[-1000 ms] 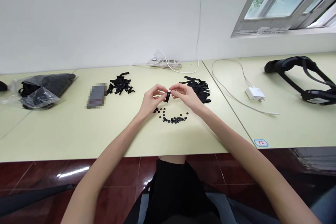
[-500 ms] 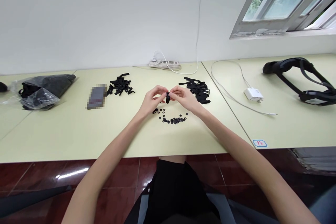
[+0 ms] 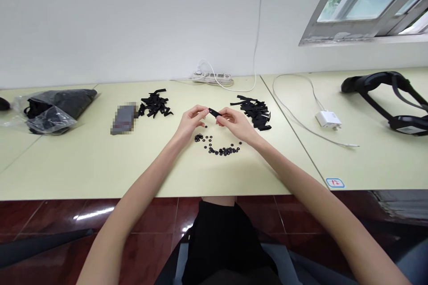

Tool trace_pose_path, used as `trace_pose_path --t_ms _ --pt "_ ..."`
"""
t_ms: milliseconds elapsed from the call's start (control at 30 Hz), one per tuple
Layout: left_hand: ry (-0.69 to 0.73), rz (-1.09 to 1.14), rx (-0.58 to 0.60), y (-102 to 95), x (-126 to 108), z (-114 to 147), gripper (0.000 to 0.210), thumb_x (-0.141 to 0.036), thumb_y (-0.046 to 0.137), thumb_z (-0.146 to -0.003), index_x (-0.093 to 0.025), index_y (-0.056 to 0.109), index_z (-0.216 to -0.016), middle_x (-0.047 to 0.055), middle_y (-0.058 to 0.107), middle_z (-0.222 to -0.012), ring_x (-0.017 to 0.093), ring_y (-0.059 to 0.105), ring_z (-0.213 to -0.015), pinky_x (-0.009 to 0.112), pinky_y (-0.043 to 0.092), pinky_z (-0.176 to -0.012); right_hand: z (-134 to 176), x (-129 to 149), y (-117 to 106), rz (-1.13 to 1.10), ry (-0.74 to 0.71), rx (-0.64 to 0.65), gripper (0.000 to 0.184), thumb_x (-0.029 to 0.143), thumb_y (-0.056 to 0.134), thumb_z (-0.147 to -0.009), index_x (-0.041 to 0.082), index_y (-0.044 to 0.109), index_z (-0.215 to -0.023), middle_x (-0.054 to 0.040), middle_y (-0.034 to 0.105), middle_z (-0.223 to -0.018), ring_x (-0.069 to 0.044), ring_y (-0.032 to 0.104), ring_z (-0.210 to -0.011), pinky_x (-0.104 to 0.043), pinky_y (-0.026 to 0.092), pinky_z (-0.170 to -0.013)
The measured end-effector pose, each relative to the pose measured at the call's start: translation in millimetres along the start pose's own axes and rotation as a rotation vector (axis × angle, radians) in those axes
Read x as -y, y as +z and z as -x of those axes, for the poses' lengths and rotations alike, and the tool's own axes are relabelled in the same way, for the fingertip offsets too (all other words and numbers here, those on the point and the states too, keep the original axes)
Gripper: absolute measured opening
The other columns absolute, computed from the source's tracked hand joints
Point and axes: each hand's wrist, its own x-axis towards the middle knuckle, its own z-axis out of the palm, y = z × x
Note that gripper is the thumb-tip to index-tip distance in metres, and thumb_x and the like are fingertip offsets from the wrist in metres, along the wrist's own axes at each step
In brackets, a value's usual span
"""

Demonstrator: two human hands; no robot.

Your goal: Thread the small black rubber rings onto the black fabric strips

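Observation:
Between my two hands is a short black fabric strip, held just above the table and slanting down to the right. The fingertips of my left hand pinch its left end. At its other end, the thumb and fingers of my right hand are closed on it. Below the hands lie several small black rings, scattered in a curve, with a little cluster of rings at its left end. One pile of black strips is just right of my right hand; another pile of strips lies farther left.
A blurred-out grey object and a plastic bag with black material lie to the left. Behind my hands, a power strip sits against the wall. To the right are a white charger with its cable and a black headset.
The black strip, upright and bunched between my fingertips before, now lies stretched slantwise between both hands. My hands have drawn slightly apart. The view has shifted a little.

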Motion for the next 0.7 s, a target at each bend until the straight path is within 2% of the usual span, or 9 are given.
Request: trace_pose_path --t_ms 167,300,367,467,567,633,700 --pt "0.003 -0.083 0.072 -2.0 -2 0 0.035 -0.057 0.087 -0.086 -0.023 0.077 -0.088 0.005 0.065 -0.093 0.018 0.060 -0.086 0.027 0.056 -0.068 -4 -2 -8 -0.050 -0.009 -0.090 0.035 0.059 0.073 -0.100 0.026 0.066 -0.090 -0.0039 0.075 -0.091 -0.022 0.069 -0.089 -0.041 0.058 -0.092" --pt "-0.004 -0.111 0.136 -1.3 0 1 0.031 -0.053 0.084 -0.089 -0.023 0.076 -0.091 0.004 0.063 -0.089 0.018 0.061 -0.083 0.027 0.056 -0.067 -6 -9 -10 -0.035 0.002 -0.096 0.039 0.064 0.070 -0.101 0.026 0.067 -0.089 -0.0039 0.076 -0.090 -0.022 0.069 -0.087 -0.040 0.058 -0.091" --pt "-0.038 -0.048 0.122 -2.5 3 -1 0.030 -0.051 0.084 -0.089 -0.023 0.073 -0.091 0.003 0.064 -0.089 0.017 0.062 -0.082 0.026 0.055 -0.066 -7 -14 -11 -0.022 0.025 -0.088 0.039 0.063 0.070 -0.101 0.026 0.069 -0.088 -0.0044 0.077 -0.089 -0.022 0.069 -0.086 -0.040 0.059 -0.091" --pt "-0.120 0.146 -0.034 -11.6 11 -10 0.030 -0.047 0.087 -0.087 -0.023 0.069 -0.092 0.003 0.068 -0.095 0.014 0.065 -0.082 0.022 0.054 -0.065 -11 -23 -19 0.000 0.077 -0.103 0.034 0.057 0.073 -0.098 0.025 0.073 -0.088 -0.0051 0.078 -0.087 -0.021 0.070 -0.085 -0.040 0.059 -0.090" --pt "-0.195 0.391 -0.330 -32.5 20 -25 0.021 -0.034 0.084 -0.089 -0.023 0.067 -0.093 0.003 0.072 -0.099 0.013 0.069 -0.084 0.020 0.055 -0.067 -17 -36 -34 0.001 0.116 -0.169 0.028 0.050 0.073 -0.096 0.024 0.074 -0.088 -0.0057 0.078 -0.088 -0.021 0.070 -0.085 -0.039 0.059 -0.088" --pt "-0.190 0.510 -0.506 -51.5 25 -36 0.012 -0.027 0.077 -0.094 -0.023 0.066 -0.091 0.003 0.073 -0.097 0.012 0.070 -0.086 0.019 0.055 -0.070 -22 -44 -48 0.006 0.119 -0.245 0.024 0.047 0.073 -0.095 0.024 0.075 -0.089 -0.0061 0.079 -0.089 -0.022 0.071 -0.086 -0.039 0.059 -0.089" --pt "-0.141 0.575 -0.610 -71.4 30 -43 0.010 -0.025 0.073 -0.097 -0.023 0.066 -0.089 0.003 0.074 -0.094 0.012 0.071 -0.088 0.018 0.056 -0.074 -25 -53 -64 0.063 0.125 -0.349 0.022 0.045 0.071 -0.097 0.024 0.075 -0.091 -0.0069 0.080 -0.091 -0.023 0.072 -0.088 -0.040 0.060 -0.090"
